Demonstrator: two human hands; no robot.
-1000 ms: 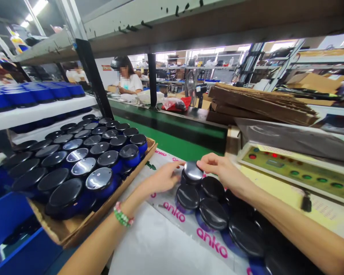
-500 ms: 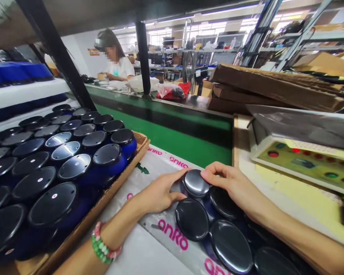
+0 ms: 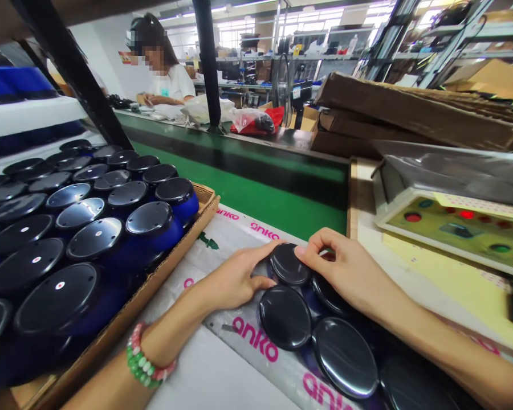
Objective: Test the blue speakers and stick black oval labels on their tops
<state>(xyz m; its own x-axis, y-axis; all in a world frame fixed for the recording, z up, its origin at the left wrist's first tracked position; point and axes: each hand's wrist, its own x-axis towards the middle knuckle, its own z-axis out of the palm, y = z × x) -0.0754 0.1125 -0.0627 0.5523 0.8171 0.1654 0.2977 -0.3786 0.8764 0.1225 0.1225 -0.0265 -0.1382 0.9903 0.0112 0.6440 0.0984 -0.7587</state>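
Note:
Several dark blue round pieces with glossy black tops stand together at the lower right, on a plastic sheet with pink lettering. My left hand is curved round the left side of the rearmost black-topped piece, thumb low and fingers behind it. On the right of that same piece, my right hand presses its thumb and finger at the rim, with the palm over the neighbouring piece. Another black-topped piece sits just in front of my left thumb.
A cardboard tray of similar blue pieces fills the left. Behind is a green belt. At the right stands a machine with a button panel. A person sits across the belt, near stacked cardboard.
The view has tilted and shifted slightly, so the tray sits farther left. Both hands keep hold of the same piece; my right fingers look a little more bent.

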